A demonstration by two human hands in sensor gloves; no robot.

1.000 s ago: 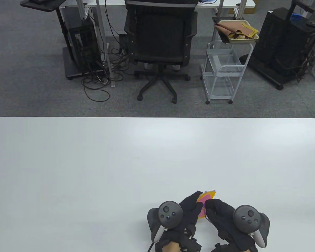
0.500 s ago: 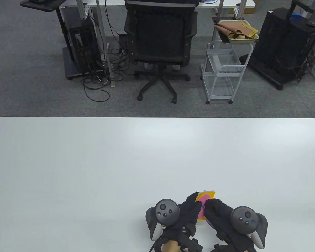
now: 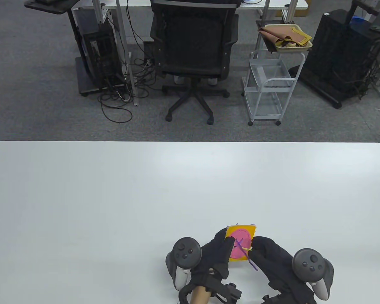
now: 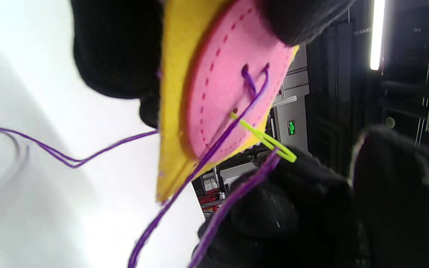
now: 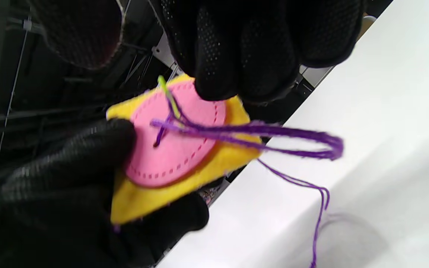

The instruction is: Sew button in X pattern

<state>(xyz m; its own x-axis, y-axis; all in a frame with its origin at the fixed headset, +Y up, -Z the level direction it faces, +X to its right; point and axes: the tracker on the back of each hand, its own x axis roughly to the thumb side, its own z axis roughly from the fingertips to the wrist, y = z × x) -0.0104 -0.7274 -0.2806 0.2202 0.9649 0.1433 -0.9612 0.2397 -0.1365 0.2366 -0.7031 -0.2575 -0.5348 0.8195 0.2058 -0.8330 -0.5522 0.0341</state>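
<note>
A yellow felt square (image 3: 231, 232) carries a pink felt button (image 3: 240, 242) with purple thread (image 3: 239, 244) crossing its holes. My left hand (image 3: 217, 253) grips the square's left edge and holds it above the white table (image 3: 114, 205). My right hand (image 3: 264, 253) pinches the eye end of a lime-green needle (image 3: 247, 250), whose tip sits in a button hole. The left wrist view shows the button (image 4: 225, 85), the needle (image 4: 264, 139) in a hole and the thread (image 4: 69, 160) trailing off. The right wrist view shows the button (image 5: 173, 149), the needle (image 5: 168, 95) and a thread loop (image 5: 274, 137).
The hands work near the table's front edge, right of centre. Beyond the far edge stand an office chair (image 3: 193, 47), a white wire cart (image 3: 269, 82) with a tray of fabric (image 3: 286, 38), and black equipment racks (image 3: 345, 53).
The felt piece has turned so its pink face shows to the table view. The left hand shifted left and down, the right hand moved right, and the needle now shows at the button.
</note>
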